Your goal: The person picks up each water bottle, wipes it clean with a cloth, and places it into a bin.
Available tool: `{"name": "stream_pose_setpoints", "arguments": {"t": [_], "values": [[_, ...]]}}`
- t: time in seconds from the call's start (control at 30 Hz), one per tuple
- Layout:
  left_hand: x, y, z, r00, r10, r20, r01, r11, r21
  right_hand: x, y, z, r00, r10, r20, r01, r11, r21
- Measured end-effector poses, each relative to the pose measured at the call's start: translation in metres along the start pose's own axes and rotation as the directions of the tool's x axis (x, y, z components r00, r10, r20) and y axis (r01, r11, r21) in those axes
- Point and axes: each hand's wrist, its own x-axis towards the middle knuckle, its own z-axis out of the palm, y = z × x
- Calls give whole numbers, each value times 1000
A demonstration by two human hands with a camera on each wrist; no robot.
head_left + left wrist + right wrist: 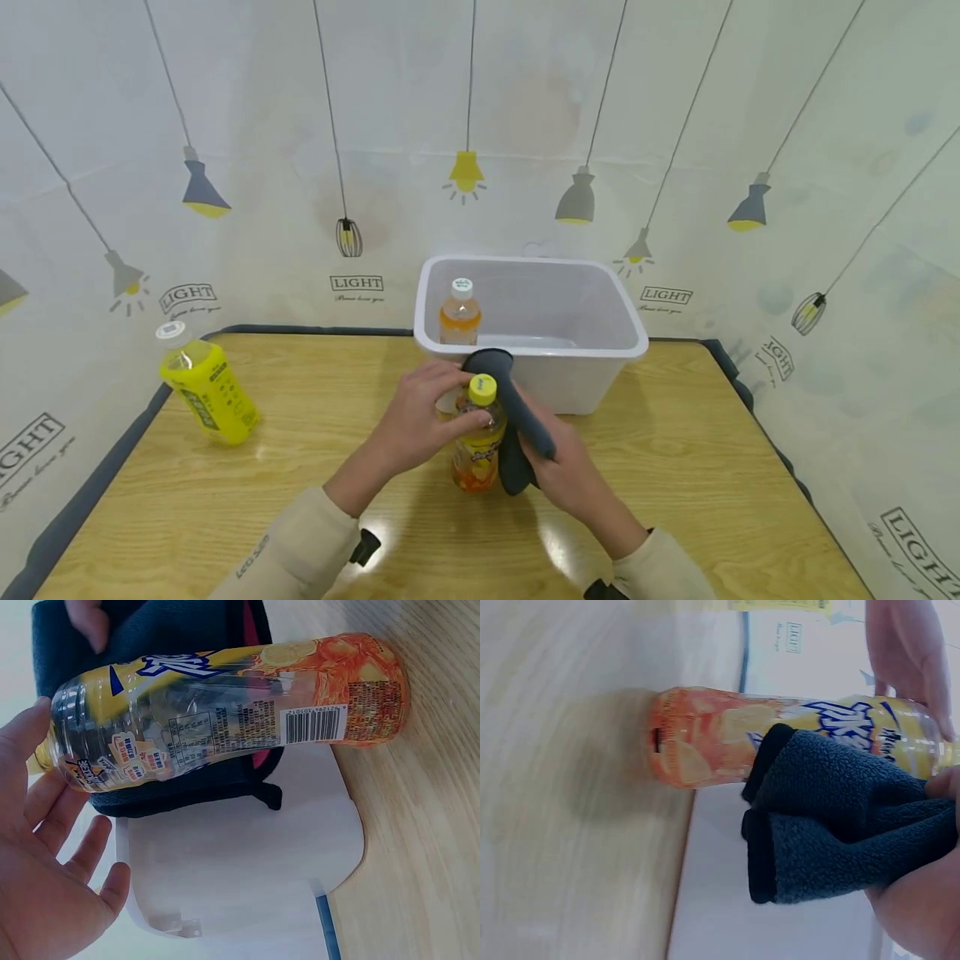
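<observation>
A clear bottle with a yellow cap and an orange-and-yellow label stands upright in front of the white bin. My left hand holds it near the neck, with thumb and fingers on opposite sides; the left wrist view shows its other fingers spread away from the bottle. In my right hand is a folded dark blue-grey fleece cloth, gripped on the bottle's right side. The cloth lies against or close behind the label. Part of the right hand is hidden behind the cloth.
The white plastic bin stands at the back of the wooden table. Inside its left end is an orange-labelled bottle with a white cap. A yellow-green bottle stands at the far left. A lamp-patterned curtain surrounds the table.
</observation>
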Motion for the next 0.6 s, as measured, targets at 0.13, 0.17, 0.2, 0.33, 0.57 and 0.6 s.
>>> {"name": "stream_pose_setpoints", "arguments": {"t": [0.13, 0.17, 0.2, 0.33, 0.57, 0.6], "values": [[0, 1, 0, 1000, 12, -11, -12, 1000, -8, -7, 9, 5, 998, 70, -4, -70, 997, 14], [1, 1, 0, 1000, 14, -14, -14, 1000, -8, -9, 12, 6, 996, 92, 2, -92, 996, 21], [1, 1, 0, 1000, 17, -16, -17, 1000, -7, -11, 15, 8, 994, 113, 8, -113, 993, 28], [1, 1, 0, 1000, 25, -15, -25, 1000, -5, -20, 31, 18, 972, 213, 101, -219, 974, 59], [1, 2, 0, 1000, 0, 9, 0, 1000, -20, -29, 51, 29, 934, 250, 255, -251, 967, -27], [1, 2, 0, 1000, -5, 11, 5, 1000, -22, -29, 53, 30, 930, 253, 268, -253, 967, -32]]}}
